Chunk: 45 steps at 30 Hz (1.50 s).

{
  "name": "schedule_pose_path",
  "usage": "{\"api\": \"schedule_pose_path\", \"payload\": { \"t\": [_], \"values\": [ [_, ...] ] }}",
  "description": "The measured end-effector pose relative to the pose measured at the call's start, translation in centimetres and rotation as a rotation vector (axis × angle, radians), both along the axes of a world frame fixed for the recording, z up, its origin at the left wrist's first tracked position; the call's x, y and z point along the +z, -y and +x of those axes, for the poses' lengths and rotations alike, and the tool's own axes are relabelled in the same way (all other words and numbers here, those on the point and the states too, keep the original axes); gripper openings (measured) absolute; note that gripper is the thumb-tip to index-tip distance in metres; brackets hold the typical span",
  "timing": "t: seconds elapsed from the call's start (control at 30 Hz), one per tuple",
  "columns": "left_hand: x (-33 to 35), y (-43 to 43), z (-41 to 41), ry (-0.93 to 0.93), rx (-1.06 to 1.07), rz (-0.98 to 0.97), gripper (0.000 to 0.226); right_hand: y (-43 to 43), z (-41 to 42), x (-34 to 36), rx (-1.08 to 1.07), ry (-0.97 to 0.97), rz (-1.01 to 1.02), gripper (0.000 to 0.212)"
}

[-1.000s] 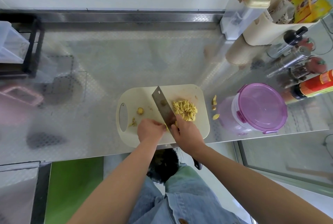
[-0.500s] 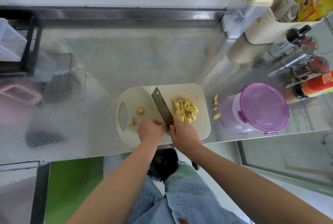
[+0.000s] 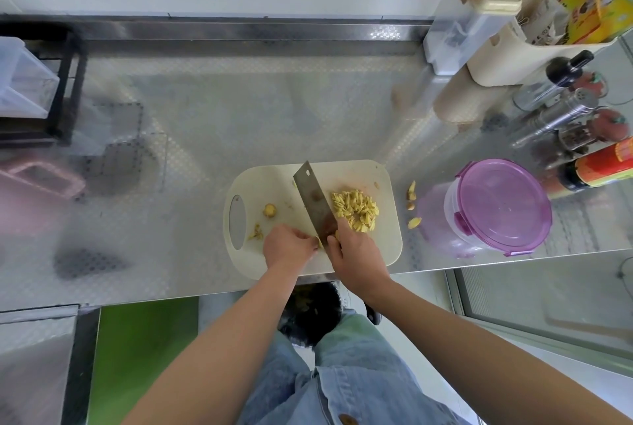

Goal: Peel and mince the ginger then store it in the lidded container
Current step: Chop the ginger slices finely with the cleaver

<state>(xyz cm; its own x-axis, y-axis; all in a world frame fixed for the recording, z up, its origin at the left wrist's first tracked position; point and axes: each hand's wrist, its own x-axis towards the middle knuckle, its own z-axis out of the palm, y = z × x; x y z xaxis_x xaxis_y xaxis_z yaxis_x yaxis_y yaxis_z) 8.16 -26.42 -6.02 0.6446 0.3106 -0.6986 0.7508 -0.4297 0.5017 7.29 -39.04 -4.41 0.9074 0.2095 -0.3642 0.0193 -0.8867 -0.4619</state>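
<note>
A cream cutting board (image 3: 387, 239) lies at the counter's front edge. On its right half sits a pile of cut yellow ginger strips (image 3: 356, 210). My right hand (image 3: 352, 248) grips the handle of a cleaver (image 3: 313, 200), whose blade lies along the left side of the pile. My left hand (image 3: 286, 246) is curled on the board beside the blade, pinching a small bit of ginger at its fingertips. A ginger knob (image 3: 269, 210) and scraps (image 3: 256, 232) lie on the board's left. A clear container with a purple lid (image 3: 496, 207) stands to the right, shut.
Ginger peel pieces (image 3: 412, 200) lie on the steel counter between board and container. Sauce bottles and shakers (image 3: 582, 137) and a cream holder (image 3: 534, 58) crowd the back right. A black rack (image 3: 68, 89) stands far left, a pink object (image 3: 41, 181) below it.
The cleaver blade has shifted slightly against the ginger pile, and the strips are gathered a little tighter. Both hands stay at the board's near edge.
</note>
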Motion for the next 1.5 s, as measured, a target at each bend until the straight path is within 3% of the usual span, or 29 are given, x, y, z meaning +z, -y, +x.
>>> {"api": "schedule_pose_path", "payload": {
  "t": [0.73,1.03,1.17,1.37,1.5],
  "values": [
    [-0.5,0.0,0.2,0.038,-0.075,0.061,0.026,-1.1,0.3,0.5,0.023,-0.065,-0.045,0.009],
    [-0.5,0.1,-0.1,0.041,-0.038,0.029,0.018,-0.5,1.3,-0.1,-0.113,-0.014,-0.015,0.018],
    [-0.4,-0.2,-0.6,0.101,-0.020,-0.007,0.027,-0.1,1.5,0.3,-0.104,-0.007,0.063,0.019],
    [1.0,-1.5,-0.5,0.295,0.037,0.218,0.025,-0.9,0.0,0.0,-0.026,-0.043,0.083,0.016],
    [1.0,-2.9,-0.5,0.359,0.118,0.356,0.022,0.0,0.5,-0.2,-0.126,-0.020,0.042,0.020]
  ]
}}
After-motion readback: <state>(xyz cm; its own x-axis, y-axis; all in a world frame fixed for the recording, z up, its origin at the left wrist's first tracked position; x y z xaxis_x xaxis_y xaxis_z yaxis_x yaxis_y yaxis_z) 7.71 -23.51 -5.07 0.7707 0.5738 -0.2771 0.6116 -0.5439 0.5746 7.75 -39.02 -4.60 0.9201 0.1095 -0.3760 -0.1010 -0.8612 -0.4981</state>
